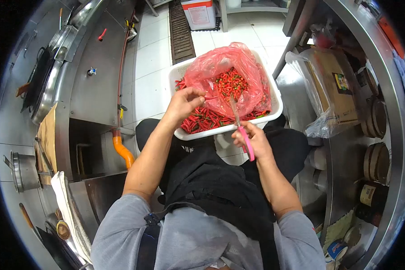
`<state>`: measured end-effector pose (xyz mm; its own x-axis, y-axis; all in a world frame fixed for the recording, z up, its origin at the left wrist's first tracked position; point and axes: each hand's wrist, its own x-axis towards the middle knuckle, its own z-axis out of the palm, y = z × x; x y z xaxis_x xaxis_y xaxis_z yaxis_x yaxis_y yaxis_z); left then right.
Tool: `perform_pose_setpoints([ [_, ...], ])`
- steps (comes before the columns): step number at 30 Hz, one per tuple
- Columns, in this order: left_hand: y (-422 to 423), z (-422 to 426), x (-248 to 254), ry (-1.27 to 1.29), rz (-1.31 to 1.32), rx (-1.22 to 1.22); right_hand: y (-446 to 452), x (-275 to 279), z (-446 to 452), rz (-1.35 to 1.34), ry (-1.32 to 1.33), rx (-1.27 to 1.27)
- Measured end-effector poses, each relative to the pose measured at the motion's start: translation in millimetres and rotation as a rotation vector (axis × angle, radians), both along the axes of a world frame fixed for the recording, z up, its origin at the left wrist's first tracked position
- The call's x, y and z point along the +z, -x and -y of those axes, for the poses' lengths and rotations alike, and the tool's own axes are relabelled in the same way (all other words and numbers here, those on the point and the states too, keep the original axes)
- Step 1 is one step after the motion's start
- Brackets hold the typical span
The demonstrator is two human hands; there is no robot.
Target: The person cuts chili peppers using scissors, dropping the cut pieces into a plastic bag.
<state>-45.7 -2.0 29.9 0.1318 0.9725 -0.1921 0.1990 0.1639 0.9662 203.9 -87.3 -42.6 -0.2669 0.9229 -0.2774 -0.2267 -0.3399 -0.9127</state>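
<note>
My left hand [182, 106] is closed in a pinch on a red chili pepper [209, 97], held over the basket. In my right hand [258, 140] are scissors with pink handles [246, 143], their blades pointing away from me over the peppers. A white plastic basket [276, 105] rests in front of my knees, holding many whole red chilies [201, 121]. Inside it lies a crumpled pink plastic bag [249, 63], its mouth spread around a heap of small red, orange and green pepper pieces [231, 82]. Whether the scissor blades are apart is hard to make out.
A metal counter and shelf [346, 27] stand to the right, with a plastic-wrapped cardboard box [333, 85]. Steel kitchen equipment [94, 67] and an orange pipe [123, 150] line the left. A floor drain grate [180, 36] and a white bucket [199, 15] lie beyond the basket.
</note>
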Motion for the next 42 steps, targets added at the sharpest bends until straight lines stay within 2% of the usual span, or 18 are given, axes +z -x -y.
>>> perform_pose_setpoints([
  [2, -8.1, 2.8, -2.1, 0.002, 0.012, -0.022, 4.7, 1.8, 2.1, -0.058, 0.027, 0.067],
  [5, -20.7, 9.6, -7.1, 0.034, 0.095, -0.098, 9.6, -1.0, -0.7, -0.022, 0.016, 0.058],
  [8, -32.8, 13.4, -11.0, 0.072, 0.095, -0.131, 11.7, -1.0, -10.5, -0.064, -0.047, -0.003],
  [10, -37.0, 10.3, -12.5, 0.062, 0.065, -0.141, 11.0, 7.2, -17.4, 0.005, -0.019, 0.009],
  [12, -39.4, 7.2, -8.9, 0.108, 0.052, -0.099, 10.5, 7.7, -20.8, -0.018, -0.030, -0.007],
  [17, -37.5, 2.8, -28.8, 0.027, 0.043, -0.066, 6.3, 17.6, -15.6, 0.031, 0.055, 0.023],
  [24, -35.5, 2.7, -29.3, 0.032, 0.050, 0.034, 3.9, 5.8, -11.7, 0.038, 0.041, -0.031],
  [28, -42.9, 7.3, -26.1, 0.021, 0.074, -0.003, 10.2, 2.4, -10.5, 0.041, -0.031, 0.016],
  [32, -48.8, 8.0, -30.6, 0.027, -0.049, -0.108, 9.4, 1.2, -15.5, 0.017, -0.040, -0.011],
  [36, -51.0, 2.8, -38.2, 0.017, 0.010, -0.070, 8.5, 13.7, -18.2, 0.011, 0.074, -0.009],
  [42, -50.6, -2.9, -41.3, 0.019, -0.032, 0.019, 2.7, 7.5, -12.8, 0.054, 0.062, -0.018],
])
